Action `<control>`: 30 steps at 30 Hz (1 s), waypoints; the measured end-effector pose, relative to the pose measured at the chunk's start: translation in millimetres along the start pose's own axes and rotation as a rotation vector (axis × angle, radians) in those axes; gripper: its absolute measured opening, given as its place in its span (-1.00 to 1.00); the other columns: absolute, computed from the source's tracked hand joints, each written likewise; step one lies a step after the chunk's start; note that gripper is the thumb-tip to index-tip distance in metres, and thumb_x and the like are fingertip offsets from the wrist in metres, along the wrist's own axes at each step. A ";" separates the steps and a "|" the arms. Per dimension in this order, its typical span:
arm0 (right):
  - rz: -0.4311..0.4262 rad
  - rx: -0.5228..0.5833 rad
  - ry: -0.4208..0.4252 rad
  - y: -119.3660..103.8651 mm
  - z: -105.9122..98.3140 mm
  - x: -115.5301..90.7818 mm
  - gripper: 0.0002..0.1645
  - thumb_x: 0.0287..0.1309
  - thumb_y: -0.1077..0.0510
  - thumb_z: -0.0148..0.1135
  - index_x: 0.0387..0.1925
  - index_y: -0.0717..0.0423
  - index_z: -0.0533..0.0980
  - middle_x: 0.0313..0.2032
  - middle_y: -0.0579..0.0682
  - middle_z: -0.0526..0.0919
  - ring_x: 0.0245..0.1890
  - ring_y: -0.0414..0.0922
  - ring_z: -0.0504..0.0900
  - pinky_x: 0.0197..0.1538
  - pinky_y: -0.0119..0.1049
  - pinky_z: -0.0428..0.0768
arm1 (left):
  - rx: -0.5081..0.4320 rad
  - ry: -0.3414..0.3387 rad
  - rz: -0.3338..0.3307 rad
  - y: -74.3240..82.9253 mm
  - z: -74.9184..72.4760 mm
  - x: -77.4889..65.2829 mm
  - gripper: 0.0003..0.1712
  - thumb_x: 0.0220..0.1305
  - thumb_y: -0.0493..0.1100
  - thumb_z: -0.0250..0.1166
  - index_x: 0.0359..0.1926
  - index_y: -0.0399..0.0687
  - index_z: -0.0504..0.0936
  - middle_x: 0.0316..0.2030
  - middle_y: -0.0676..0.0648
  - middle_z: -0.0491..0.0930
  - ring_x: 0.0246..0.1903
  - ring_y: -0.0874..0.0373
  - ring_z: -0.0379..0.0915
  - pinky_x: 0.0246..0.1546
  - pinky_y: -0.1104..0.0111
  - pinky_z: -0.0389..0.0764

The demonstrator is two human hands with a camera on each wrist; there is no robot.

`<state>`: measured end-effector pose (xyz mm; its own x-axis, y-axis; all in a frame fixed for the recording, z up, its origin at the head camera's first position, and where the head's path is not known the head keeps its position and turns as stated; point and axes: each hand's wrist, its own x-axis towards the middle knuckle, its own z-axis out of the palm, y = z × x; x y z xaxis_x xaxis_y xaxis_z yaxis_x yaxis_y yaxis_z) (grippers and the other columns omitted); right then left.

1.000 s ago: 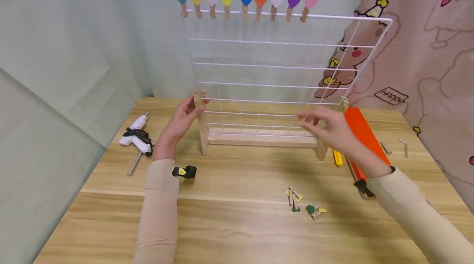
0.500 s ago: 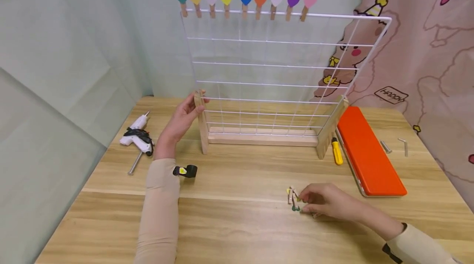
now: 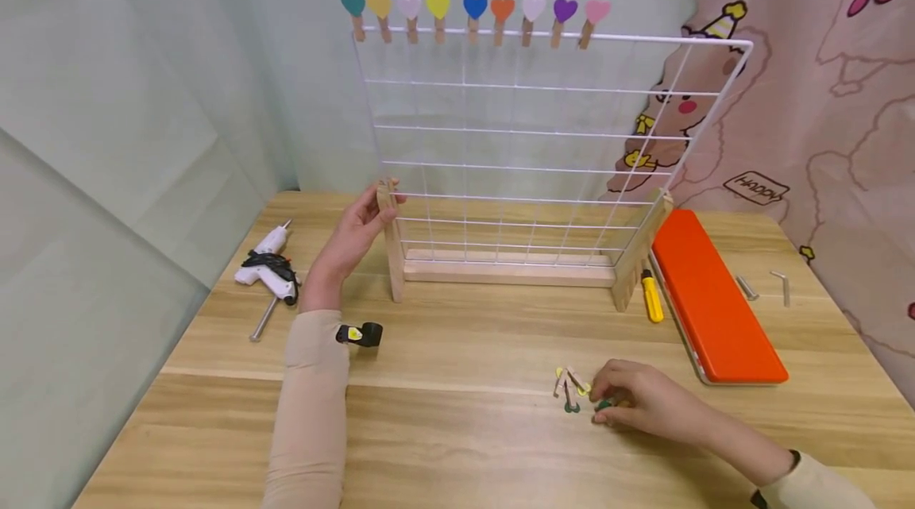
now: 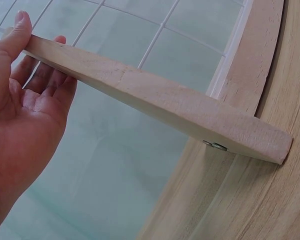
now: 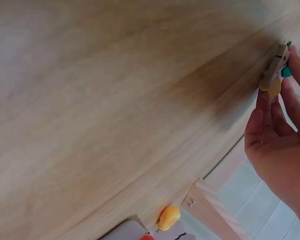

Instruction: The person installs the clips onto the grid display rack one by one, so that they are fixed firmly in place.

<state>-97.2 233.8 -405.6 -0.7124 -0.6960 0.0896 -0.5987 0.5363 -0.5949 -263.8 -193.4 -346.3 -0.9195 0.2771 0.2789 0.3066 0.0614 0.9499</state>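
My left hand [image 3: 352, 233] grips the top of the left wooden upright [image 4: 160, 97] of a stand that holds a white wire grid [image 3: 516, 133]. Its thumb lies on the near side, with the fingers round behind. Down on the table, my right hand [image 3: 646, 404] pinches at a small cluster of heart clothespins [image 5: 276, 65], with green and yellow hearts showing between thumb and fingers. Just left of those fingertips lies another little group of clothespins [image 3: 569, 387]. A row of clothespins with coloured hearts [image 3: 475, 9] is clipped along the grid's top bar, ending short of the right corner.
A red case [image 3: 718, 298] lies right of the stand, beside a yellow-handled tool [image 3: 651, 298]. Further right are a bolt [image 3: 747, 287] and a hex key [image 3: 782, 287]. A white glue gun [image 3: 268, 267] with a wrapped black cord lies at the left.
My right hand has come down from in front of the grid's lower right to the clothespins on the table, then shifted slightly right. The left hand keeps its grip on the upright.
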 end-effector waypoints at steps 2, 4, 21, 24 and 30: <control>-0.045 -0.016 0.007 1.7 -0.5 1.3 -0.83 -0.09 0.03 0.27 -0.39 -0.12 0.48 -0.33 -0.26 0.48 -0.35 -0.37 0.47 -0.37 -0.52 0.48 | 0.005 0.003 -0.001 0.3 -0.1 0.1 -0.43 0.23 -0.09 0.03 0.25 -0.03 0.13 0.05 -0.16 0.34 0.12 0.13 0.19 0.01 0.46 0.26; -0.074 -0.028 0.012 3.1 -1.3 2.4 -0.86 -0.09 0.05 0.27 -0.41 -0.13 0.48 -0.33 -0.26 0.48 -0.34 -0.37 0.46 -0.37 -0.52 0.47 | 0.003 0.006 0.004 0.6 -0.1 0.4 -0.43 0.23 -0.09 0.03 0.25 -0.04 0.14 0.05 -0.16 0.34 0.11 0.13 0.20 0.01 0.47 0.27; -0.204 -0.196 0.087 3.1 -8.7 7.6 -0.85 -0.14 0.05 0.30 -0.48 -0.24 0.47 -0.45 -0.43 0.51 -0.44 -0.47 0.42 -0.35 -0.50 0.38 | -0.007 -0.003 0.017 -1.1 -1.3 -2.0 -0.46 0.24 -0.11 0.02 0.24 -0.01 0.16 0.07 -0.19 0.32 0.11 0.13 0.19 -0.01 0.48 0.27; -0.195 -0.240 0.114 1.4 -9.9 7.3 -0.85 -0.16 0.01 0.30 -0.49 -0.29 0.48 -0.46 -0.50 0.48 -0.46 -0.47 0.37 -0.35 -0.51 0.28 | -0.010 0.000 0.001 -1.8 -0.8 -2.1 -0.45 0.23 -0.10 0.03 0.24 -0.03 0.15 0.06 -0.16 0.34 0.11 0.13 0.20 0.01 0.46 0.26; -0.172 -0.092 0.120 -1.1 -11.4 7.5 -0.88 -0.09 0.09 0.26 -0.44 -0.17 0.49 -0.51 -0.39 0.51 -0.57 -0.48 0.37 -0.50 -0.65 0.31 | -0.010 -0.006 -0.022 5.0 1.2 -5.2 -0.45 0.24 -0.11 0.01 0.25 0.00 0.14 0.09 -0.20 0.31 0.13 0.09 0.18 0.08 0.35 0.21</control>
<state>-106.0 233.5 -395.1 -0.6319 -0.7224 0.2808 -0.7423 0.4598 -0.4874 -257.2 -193.4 -343.2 -0.9246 0.2814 0.2567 0.2833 0.0576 0.9573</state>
